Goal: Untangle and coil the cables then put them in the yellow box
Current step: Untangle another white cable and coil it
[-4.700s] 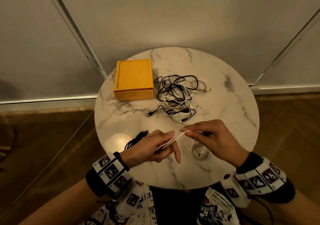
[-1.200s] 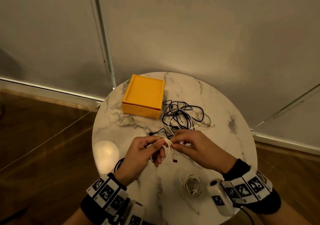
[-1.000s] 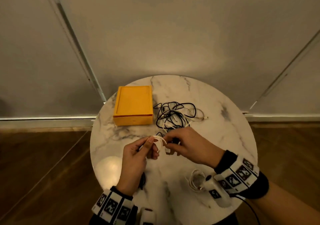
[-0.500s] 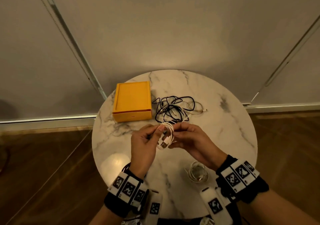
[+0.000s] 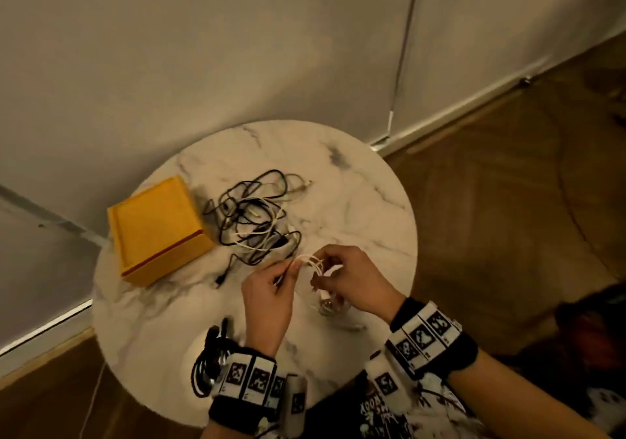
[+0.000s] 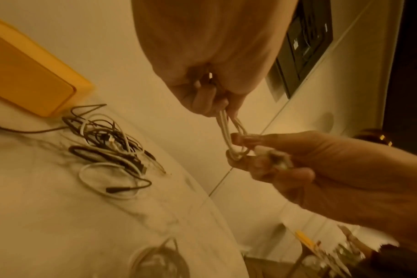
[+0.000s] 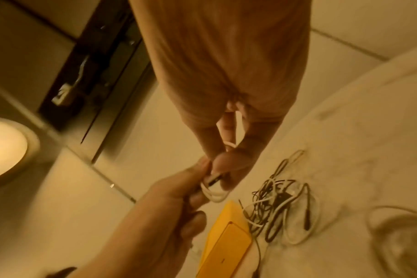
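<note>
Both hands hold a small coil of white cable (image 5: 313, 264) above the marble table (image 5: 366, 222). My left hand (image 5: 271, 289) pinches one side of the coil (image 6: 226, 131) between thumb and fingers. My right hand (image 5: 349, 279) pinches the other side, with the plug end (image 6: 272, 159) held against its fingers. A tangle of black and white cables (image 5: 257, 218) lies behind the hands. The yellow box (image 5: 155, 228), lid on, sits left of the tangle.
A coiled white cable (image 5: 330, 306) lies on the table under my right hand. A coiled black cable (image 5: 206, 360) lies at the near left edge by my left wrist. The wall stands close behind the round table; wooden floor surrounds it.
The stretched white cable has been wound into a small coil between my hands. The head view has swung, so the table now appears rotated, and the hands sit slightly right.
</note>
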The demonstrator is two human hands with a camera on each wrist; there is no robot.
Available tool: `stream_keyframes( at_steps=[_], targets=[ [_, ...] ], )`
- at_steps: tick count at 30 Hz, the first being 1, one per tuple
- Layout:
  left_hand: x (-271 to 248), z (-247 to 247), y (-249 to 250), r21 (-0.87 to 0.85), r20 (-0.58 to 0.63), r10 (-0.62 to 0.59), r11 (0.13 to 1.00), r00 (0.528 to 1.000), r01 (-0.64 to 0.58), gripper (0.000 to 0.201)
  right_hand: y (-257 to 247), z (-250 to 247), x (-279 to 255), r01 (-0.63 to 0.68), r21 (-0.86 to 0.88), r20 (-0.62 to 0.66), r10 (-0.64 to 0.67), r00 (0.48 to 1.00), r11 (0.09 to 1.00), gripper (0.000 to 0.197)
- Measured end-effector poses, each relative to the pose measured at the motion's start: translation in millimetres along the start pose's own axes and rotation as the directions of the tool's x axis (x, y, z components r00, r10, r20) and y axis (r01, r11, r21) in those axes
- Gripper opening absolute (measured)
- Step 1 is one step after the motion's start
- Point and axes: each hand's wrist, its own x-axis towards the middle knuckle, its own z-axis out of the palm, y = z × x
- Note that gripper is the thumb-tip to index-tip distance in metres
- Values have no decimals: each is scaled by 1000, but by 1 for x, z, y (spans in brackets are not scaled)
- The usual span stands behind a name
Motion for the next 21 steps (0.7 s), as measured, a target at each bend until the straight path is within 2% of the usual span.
stream_keyframes(
  at_steps=[3,5,6,9,11,13,15,17,19,21],
  targets=[
    [-11,26,-2,-84,126,-94,991,988,105,12,29,-12,-20,-124,-1,-3,124,992,992,16],
    [-15,37,-4,-165,199,-196,959,960,230,15,45,-18,-27,-158,31,29,157,987,987,13],
    [-17,41,-6,-175,227,-214,951,950,256,17,53,-21,-29,-180,50,39,179,983,982,10],
    [-17,52,-21,-84,289,-179,974,940,211,12,72,-21,-27,-250,52,27,249,968,967,7],
    [-16,58,-31,-5,304,-204,976,930,216,9,78,-16,-23,-264,39,31,263,964,964,11],
    [-13,64,-40,135,287,-247,967,925,217,11,82,-11,-15,-279,14,12,278,960,960,5],
    [-12,72,-46,270,281,-270,943,921,195,16,89,-8,-6,-267,-72,-41,265,963,961,7],
    [-13,76,-52,355,276,-301,914,913,195,19,99,-1,1,-229,-231,-54,223,973,946,10],
    [-14,79,-58,395,275,-349,891,896,225,19,108,6,5,-229,-301,-41,227,973,926,11],
    [-16,79,-65,347,269,-391,892,880,290,19,115,10,5,-294,-231,-51,290,956,927,16]
  ],
)
